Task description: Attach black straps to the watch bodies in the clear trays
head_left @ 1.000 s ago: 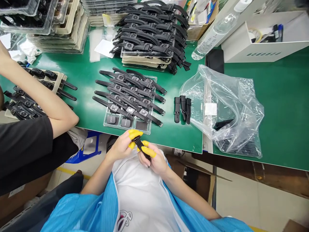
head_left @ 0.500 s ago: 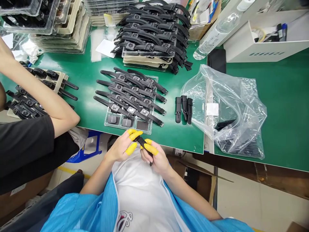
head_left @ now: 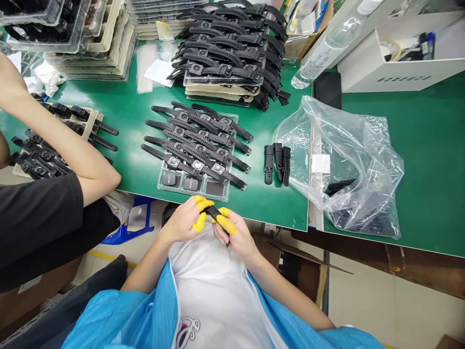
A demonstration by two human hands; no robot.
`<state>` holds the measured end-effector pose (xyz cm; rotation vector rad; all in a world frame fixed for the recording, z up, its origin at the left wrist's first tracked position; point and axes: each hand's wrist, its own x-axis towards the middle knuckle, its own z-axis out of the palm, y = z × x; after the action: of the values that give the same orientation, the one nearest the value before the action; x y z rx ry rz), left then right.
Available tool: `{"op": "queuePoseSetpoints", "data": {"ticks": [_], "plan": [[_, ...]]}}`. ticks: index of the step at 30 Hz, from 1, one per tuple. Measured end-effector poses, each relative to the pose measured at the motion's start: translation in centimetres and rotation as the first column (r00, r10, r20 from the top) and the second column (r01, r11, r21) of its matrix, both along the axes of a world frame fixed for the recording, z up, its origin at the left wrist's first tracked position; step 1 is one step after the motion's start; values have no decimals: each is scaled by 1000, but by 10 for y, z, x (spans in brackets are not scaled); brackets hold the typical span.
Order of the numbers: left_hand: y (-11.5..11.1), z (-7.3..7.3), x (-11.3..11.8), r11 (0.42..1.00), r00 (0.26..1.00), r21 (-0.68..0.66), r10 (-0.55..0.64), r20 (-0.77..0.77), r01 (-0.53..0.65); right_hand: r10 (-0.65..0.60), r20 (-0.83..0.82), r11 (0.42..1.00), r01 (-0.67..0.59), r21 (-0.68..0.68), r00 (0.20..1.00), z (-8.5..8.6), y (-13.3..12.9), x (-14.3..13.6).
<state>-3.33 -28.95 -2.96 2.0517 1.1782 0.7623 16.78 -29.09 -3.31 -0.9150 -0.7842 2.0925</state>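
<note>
Both hands meet in front of the white shirt, just below the table's front edge, with yellow covers on several fingertips. My left hand is closed on the upper end of a black watch strap; the fingers partly hide what is attached there. My right hand pinches the same strap lower down, its end poking out below the fingers. Beyond them lies a clear tray with rows of black watches laid slantwise, and square dark pieces in its front compartments. Several loose black straps lie right of the tray.
A clear plastic bag holding dark straps lies at the right. Behind stand a tall stack of watch trays, a bottle and a white box. Another person's arm reaches over watches at the left.
My hands have barely moved; the fingers of my left hand have shifted slightly on the strap. The other person's arm at the left has moved a little.
</note>
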Motion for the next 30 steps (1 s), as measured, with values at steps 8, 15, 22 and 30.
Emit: {"op": "queuePoseSetpoints", "data": {"ticks": [8,15,22,30], "plan": [[-2,0,-1,1000,1000,-10,5,29,-5,2,17,1000,-2,-14,1000,-1,0,0],[-2,1,-1,1000,1000,-22,11,13,-10,32,50,999,-34,30,998,-3,-1,0],[-6,-3,-6,999,999,-40,10,40,-8,67,88,997,-71,41,994,-3,-1,0],[0,-4,-11,990,980,2,137,142,-139,152,31,988,-153,25,988,-8,4,4]]}}
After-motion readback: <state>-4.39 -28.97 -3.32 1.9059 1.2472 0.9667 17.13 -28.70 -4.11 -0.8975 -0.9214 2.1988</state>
